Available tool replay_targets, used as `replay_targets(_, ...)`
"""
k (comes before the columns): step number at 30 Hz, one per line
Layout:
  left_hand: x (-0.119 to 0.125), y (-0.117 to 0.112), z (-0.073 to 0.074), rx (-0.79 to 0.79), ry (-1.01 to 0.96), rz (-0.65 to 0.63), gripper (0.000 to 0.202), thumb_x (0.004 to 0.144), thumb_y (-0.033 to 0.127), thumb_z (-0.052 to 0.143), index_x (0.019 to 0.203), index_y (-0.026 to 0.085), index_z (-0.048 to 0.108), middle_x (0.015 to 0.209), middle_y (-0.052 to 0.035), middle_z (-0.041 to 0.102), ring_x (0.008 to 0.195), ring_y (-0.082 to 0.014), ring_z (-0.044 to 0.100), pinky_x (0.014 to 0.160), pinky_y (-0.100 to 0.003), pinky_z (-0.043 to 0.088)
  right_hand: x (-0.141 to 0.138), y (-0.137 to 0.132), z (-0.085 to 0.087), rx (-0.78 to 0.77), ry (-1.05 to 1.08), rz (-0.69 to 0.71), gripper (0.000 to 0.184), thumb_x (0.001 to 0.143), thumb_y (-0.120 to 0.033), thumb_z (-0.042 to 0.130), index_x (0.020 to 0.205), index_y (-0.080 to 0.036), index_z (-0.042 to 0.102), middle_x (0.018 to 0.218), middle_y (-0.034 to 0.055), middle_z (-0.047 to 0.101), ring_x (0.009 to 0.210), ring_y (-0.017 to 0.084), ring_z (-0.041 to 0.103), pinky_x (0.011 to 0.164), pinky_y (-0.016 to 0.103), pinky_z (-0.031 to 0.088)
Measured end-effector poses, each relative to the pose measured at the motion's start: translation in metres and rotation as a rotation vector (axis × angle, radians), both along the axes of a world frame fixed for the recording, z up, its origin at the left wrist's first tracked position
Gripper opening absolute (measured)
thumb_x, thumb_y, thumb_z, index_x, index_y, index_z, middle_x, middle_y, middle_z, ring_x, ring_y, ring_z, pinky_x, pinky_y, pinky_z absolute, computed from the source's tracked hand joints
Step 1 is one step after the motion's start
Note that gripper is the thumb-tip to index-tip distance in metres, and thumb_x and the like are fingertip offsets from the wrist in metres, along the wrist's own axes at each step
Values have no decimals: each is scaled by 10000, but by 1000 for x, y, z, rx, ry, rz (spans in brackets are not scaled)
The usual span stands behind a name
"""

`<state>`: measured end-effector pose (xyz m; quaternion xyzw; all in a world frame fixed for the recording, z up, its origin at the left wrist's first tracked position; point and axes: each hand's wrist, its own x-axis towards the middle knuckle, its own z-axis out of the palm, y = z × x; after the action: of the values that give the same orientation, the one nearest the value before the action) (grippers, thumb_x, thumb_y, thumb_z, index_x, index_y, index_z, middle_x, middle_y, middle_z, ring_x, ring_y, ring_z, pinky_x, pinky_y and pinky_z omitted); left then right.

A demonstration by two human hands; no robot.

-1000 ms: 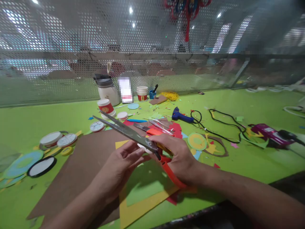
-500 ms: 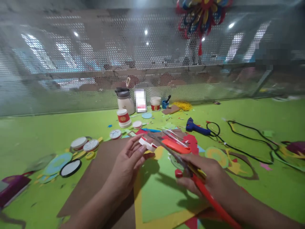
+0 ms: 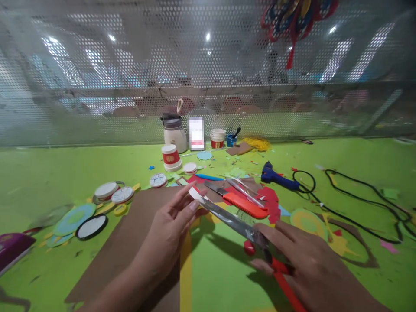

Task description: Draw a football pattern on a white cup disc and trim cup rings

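Between thumb and fingers, my left hand (image 3: 177, 221) pinches a small white paper piece (image 3: 194, 193) with a red edge. My right hand (image 3: 302, 255) grips red-handled scissors (image 3: 232, 218), whose blades point up and left. The blade tips meet the paper beside my left thumb; they look closed together or nearly so. Below both hands lies a light green sheet (image 3: 224, 268) over a yellow sheet (image 3: 186, 277). An orange utility knife (image 3: 245, 205) lies just beyond the scissors, on red paper scraps (image 3: 271, 197).
Brown cardboard (image 3: 130, 242) lies under my left arm. A blue glue gun (image 3: 277, 177) with a black cord is at the right. White-lidded tubs (image 3: 171, 157), a jug (image 3: 174, 133) and a phone-like screen (image 3: 196, 132) stand at the back. Round paper cutouts (image 3: 74, 220) lie left.
The scissors have swung so their tips reach the paper in my left hand, and the blades have come together. The view has shifted slightly.
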<state>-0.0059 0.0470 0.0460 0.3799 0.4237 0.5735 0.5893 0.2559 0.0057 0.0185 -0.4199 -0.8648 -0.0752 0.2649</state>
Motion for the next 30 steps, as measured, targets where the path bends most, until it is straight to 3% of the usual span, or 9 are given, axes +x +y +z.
replay_targets(5, 0, -3, -3, 39, 47, 19, 409, 832, 375, 868, 1224, 321, 768, 1215, -23, 796, 1082, -203, 736, 968, -301, 588, -1, -1, -1, 20, 2, -12, 320, 1054, -442, 497, 1190, -195, 648, 823, 71, 720, 630, 229, 722, 518, 327, 559)
replay_targets(10, 0, -5, -4, 73, 113, 55, 464, 813, 409, 877, 1250, 322, 748, 1257, -31, 784, 1063, -221, 744, 968, -326, 587, 1, -4, -3, 10, -28, -37, 337, 1060, -434, 482, 1260, -202, 623, 876, 85, 724, 679, 242, 728, 529, 340, 558)
replay_targets(15, 9, -14, 6, -7, 158, 71, 514, 878, 406, 809, 1363, 299, 677, 1380, -79, 719, 1272, -325, 662, 1047, -439, 561, 3, -5, -2, 1, -56, -28, 335, 1063, -411, 474, 1279, -195, 610, 854, 69, 695, 665, 231, 713, 531, 336, 550)
replay_targets(21, 15, -20, 12, -52, 175, 77, 563, 872, 407, 805, 1401, 288, 658, 1399, -109, 701, 1374, -383, 572, 946, -440, 617, 1, -2, 5, 48, -49, -25, 323, 1070, -380, 450, 1248, -174, 623, 808, 59, 672, 623, 235, 693, 512, 348, 530)
replay_targets(30, 0, -9, -2, 28, 220, -11, 546, 872, 421, 808, 1386, 291, 677, 1314, -101, 744, 1139, -305, 718, 1050, -450, 547, -1, 1, 3, 54, -1, 23, 282, 1052, -329, 492, 1234, -157, 622, 762, 48, 652, 577, 225, 666, 487, 329, 497)
